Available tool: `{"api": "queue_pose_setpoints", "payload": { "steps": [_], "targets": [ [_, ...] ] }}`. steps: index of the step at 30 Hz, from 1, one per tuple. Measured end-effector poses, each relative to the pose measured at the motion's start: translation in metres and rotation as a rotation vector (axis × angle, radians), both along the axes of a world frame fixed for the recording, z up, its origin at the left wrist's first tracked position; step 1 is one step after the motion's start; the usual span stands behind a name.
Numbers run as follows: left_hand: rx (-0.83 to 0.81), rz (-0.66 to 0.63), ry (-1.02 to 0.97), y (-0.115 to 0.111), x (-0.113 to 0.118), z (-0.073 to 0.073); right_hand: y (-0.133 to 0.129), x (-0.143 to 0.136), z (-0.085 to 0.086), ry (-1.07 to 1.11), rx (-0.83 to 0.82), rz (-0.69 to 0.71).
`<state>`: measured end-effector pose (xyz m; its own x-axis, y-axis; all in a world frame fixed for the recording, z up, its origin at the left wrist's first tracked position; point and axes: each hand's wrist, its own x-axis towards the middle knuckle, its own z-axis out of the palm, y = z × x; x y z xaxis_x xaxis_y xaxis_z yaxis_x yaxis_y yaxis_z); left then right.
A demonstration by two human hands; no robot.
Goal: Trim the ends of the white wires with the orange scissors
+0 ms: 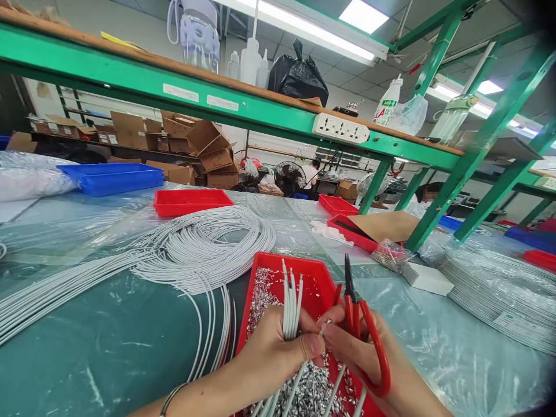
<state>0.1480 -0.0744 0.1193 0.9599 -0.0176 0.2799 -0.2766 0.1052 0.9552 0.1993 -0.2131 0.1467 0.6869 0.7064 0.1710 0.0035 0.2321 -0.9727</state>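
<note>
My left hand [282, 341] is closed round several white cables [292, 307], whose stripped ends point upward. Red-handled scissors [354, 307] hang in my right hand [360, 347], blades up, one handle loop beside the palm. The thumb and fingertips of that hand pinch a cable end, meeting the left thumb. Both hands are over a red tray [319, 269], which holds many small silvery foil scraps [304, 394]. More cable lengths run down below the hands across the tray.
A large coil of white cable [256, 231] lies behind my left hand. Another coil [499, 289] rests at right near a small white box [428, 278]. Beyond are a red tray [193, 202] and a blue tray [113, 178]. A green shelf frame [260, 110] spans above the table.
</note>
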Motion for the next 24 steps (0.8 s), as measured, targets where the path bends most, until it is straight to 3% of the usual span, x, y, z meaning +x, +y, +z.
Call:
{"api": "queue_pose_setpoints", "payload": {
  "steps": [4, 9, 11, 14, 19, 21, 24],
  "targets": [
    [-0.017, 0.030, 0.035, -0.002, 0.001, -0.001, -0.003, 0.003, -0.004, -0.042, -0.102, -0.056],
    [-0.127, -0.106, 0.122, -0.002, -0.004, 0.006, -0.003, 0.002, 0.004, -0.072, -0.152, -0.066],
    [-0.183, -0.162, 0.178, -0.003, -0.006, 0.008, -0.002, 0.003, 0.006, -0.101, -0.157, -0.034],
    [-0.239, -0.228, 0.241, -0.004, -0.008, 0.009, -0.001, 0.006, 0.007, -0.144, -0.087, 0.120],
    [-0.289, -0.133, 0.235, -0.006, -0.007, 0.009, -0.002, 0.007, 0.009, -0.072, -0.054, -0.011],
    [-0.283, -0.107, 0.226, -0.006, -0.007, 0.008, -0.004, 0.009, 0.009, -0.077, -0.007, 0.046],
    [-0.243, -0.179, 0.219, -0.005, -0.007, 0.007, -0.008, 0.017, 0.007, -0.136, 0.042, 0.212]
  ]
}}
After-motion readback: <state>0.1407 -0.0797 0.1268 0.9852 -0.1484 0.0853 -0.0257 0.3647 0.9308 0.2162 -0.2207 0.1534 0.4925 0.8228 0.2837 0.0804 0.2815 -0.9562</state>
